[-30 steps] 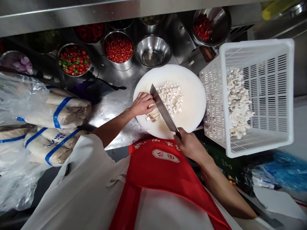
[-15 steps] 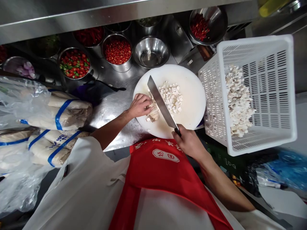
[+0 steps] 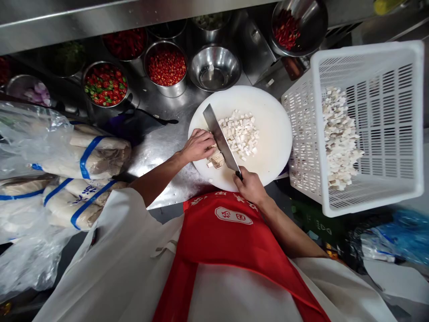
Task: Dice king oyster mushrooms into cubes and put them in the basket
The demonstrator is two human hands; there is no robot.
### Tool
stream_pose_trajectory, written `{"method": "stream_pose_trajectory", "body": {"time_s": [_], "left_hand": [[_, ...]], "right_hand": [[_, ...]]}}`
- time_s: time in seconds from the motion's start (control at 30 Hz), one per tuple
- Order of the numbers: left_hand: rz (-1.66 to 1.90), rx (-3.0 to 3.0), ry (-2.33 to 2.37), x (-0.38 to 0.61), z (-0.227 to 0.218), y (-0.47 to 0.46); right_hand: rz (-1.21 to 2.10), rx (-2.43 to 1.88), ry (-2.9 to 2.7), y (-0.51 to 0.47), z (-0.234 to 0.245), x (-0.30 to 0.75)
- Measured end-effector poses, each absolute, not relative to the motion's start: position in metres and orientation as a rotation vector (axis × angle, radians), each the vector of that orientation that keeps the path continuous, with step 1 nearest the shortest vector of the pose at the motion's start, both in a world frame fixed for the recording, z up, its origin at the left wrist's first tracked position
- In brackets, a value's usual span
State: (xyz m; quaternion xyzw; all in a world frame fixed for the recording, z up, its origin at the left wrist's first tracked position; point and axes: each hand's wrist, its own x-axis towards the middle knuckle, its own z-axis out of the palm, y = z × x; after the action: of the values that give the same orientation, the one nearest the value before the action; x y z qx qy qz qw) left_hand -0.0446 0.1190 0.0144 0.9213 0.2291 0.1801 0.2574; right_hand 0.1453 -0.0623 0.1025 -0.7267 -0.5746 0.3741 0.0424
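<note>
My right hand [image 3: 250, 185] is closed round the black handle of a cleaver [image 3: 221, 139], whose broad blade slants up and left across a round white cutting board [image 3: 273, 134]. Under the curled fingers of my left hand [image 3: 199, 146] is a pale, sliced piece of food [image 3: 216, 159], perhaps a mushroom stem, pressed to the board at the blade's left side. Its far end is hidden by the fingers. To the right of the blade lies a pile of small white cubes [image 3: 241, 133].
Right of the board, a white plastic basket [image 3: 318, 134] holds more white cubes [image 3: 341, 143]. Behind stand metal pots of chopped red chillies [image 3: 166, 67], mixed red and green chillies [image 3: 106, 87] and a steel bowl [image 3: 216, 78]. Plastic-wrapped packs [image 3: 97, 156] lie at left; a steel shelf edge [image 3: 134, 20] crosses above.
The cleaver and my right hand have shifted slightly left, closer to my left hand. The cube pile looks larger and spreads further right. The whole view has shifted a little.
</note>
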Motion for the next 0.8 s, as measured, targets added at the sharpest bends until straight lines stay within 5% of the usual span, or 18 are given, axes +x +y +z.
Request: {"method": "stream_pose_trajectory", "body": {"time_s": [0.33,0.67,0.8], "left_hand": [[0.589,2.481,0.716,-0.055,0.011,0.115],[0.556,2.484,0.705,-0.052,0.012,0.112],[0.587,2.462,0.725,-0.055,0.015,0.109]], "right_hand": [[1.25,-2.224,-1.854,-0.084,0.178,0.154],[1.173,-2.278,-1.854,-0.063,0.104,0.139],[1.093,-2.209,-1.772,-0.069,0.113,0.14]]}}
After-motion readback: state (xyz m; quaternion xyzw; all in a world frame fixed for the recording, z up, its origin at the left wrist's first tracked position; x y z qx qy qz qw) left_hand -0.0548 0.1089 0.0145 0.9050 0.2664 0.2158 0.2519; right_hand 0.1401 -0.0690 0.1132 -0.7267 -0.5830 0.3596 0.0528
